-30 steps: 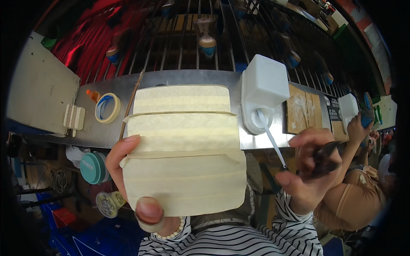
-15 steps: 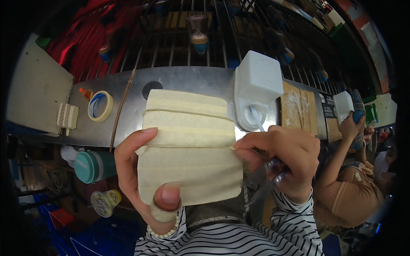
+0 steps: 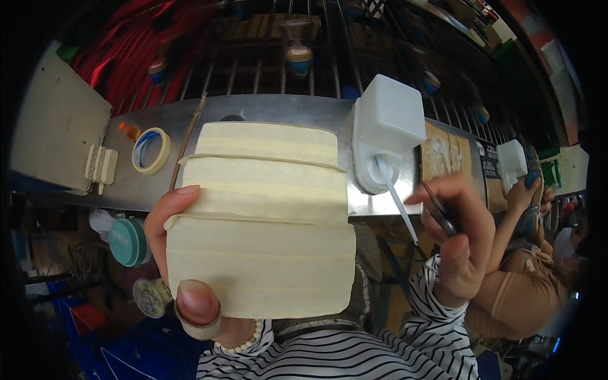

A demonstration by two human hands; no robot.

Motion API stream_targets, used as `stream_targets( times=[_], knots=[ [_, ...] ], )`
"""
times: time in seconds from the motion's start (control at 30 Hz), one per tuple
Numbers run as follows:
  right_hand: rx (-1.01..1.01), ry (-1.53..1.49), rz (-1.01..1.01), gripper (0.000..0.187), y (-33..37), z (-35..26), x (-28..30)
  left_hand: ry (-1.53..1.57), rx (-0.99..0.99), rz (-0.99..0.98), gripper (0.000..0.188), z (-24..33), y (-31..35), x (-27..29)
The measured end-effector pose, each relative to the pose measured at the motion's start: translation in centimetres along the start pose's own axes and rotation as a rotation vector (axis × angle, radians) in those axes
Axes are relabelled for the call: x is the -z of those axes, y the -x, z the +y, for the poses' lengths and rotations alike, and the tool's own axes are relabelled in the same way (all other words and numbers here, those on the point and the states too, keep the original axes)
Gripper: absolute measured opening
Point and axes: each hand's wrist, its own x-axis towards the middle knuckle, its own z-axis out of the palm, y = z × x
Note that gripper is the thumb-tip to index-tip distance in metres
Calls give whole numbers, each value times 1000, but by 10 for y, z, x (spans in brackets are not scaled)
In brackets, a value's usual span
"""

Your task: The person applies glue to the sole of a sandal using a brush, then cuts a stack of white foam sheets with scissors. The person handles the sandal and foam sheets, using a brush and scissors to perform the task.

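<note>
Both hands are apart from each other in the head view. Left hand (image 3: 158,233) is clamped on a layered cream sheet (image 3: 259,250), thumb pressing near its lower left corner and a finger higher at the left edge. The sheet lies mostly to the right of this hand, and does not touch the right hand (image 3: 473,218), which holds a dark metal tool (image 3: 444,219) in its fingers; the tool is blurred, so I cannot surely tell its kind. I judge the sheet light, rather soft, yet stiff enough to keep flat from a one-sided grip, and its dull surface should not be slippery. Its raised cross edges look thin and could crease, so it seems better to hold it by the sides, as the left hand does. To the left of the right hand, farther away, stands a white container (image 3: 394,117) with a white stick (image 3: 399,206); beyond the left hand is a tape roll (image 3: 164,154)
</note>
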Motion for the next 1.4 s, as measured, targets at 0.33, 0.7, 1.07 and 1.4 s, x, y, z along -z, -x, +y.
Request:
stream_targets(
  times=[0.33, 0.7, 1.07, 1.4],
  knots=[
    [123, 265, -141, 32, -4, -12, 5, 59, -84, 9, 94, 6, 7, -9],
    [162, 350, -151, 51, -10, -12, 2, -71, -245, -165, 87, -4, 9, 5],
    [241, 309, -197, 48, -16, -10, -2, -78, -277, -183, 94, -8, 16, -6],
    [238, 310, -200, 47, -16, -8, -4, -272, -138, -178, 94, 7, 19, -7]
  ],
)
